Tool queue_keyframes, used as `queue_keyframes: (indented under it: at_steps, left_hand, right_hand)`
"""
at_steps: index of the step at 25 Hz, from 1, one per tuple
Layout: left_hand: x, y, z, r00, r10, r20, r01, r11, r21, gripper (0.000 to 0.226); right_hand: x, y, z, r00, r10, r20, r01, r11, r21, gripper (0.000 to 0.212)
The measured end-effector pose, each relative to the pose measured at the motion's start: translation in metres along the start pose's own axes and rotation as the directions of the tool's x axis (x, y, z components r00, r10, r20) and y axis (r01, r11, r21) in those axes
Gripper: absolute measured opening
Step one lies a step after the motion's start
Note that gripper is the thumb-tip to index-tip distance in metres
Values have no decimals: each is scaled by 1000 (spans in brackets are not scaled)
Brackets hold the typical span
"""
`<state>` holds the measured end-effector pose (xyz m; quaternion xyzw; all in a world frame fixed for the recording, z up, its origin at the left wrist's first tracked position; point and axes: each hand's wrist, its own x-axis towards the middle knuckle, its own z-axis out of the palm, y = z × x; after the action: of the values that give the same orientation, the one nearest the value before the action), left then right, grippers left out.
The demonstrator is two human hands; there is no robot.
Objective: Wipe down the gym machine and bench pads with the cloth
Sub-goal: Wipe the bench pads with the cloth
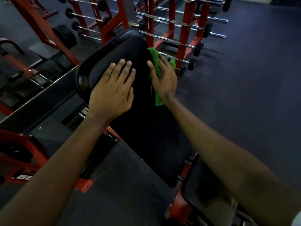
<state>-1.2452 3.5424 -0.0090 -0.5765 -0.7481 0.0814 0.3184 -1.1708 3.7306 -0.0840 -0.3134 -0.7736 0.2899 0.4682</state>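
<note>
On bench pad (141, 128) right edge, near far end, right hand (164, 79) grips green cloth (154, 57) against the padding; left hand (112, 92) lies flat, fingers straight, near pad's far-left corner.

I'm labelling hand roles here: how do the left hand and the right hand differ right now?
The left hand lies flat, fingers straight, on the black bench pad; the right hand curls round the green cloth. The left hand holds nothing; the right hand holds the cloth against the pad's right edge. Both are at the pad's far end.
</note>
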Motion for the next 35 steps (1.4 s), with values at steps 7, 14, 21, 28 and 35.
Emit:
queue_keyframes:
  at_steps: [7,14,21,28,35]
  left_hand:
    - [2,3,-2,1000,-29,-2,29,999,32,55]
    - [8,12,-7,995,-104,5,104,995,5,51]
    - [47,25,-5,980,-194,51,195,980,-28,62]
    - [66,37,4,963,-238,125,226,968,105,62]
    - [72,42,1,951,-295,93,291,955,53,56]
  right_hand:
    - [-53,64,-19,967,251,46,-250,968,-20,48]
    - [-2,5,-2,996,81,43,-81,997,-4,44]
    - [-17,49,-7,987,-127,93,130,991,-26,40]
    - [7,41,-13,989,-104,108,89,987,135,36]
    - [63,13,-11,941,-204,268,158,970,183,41]
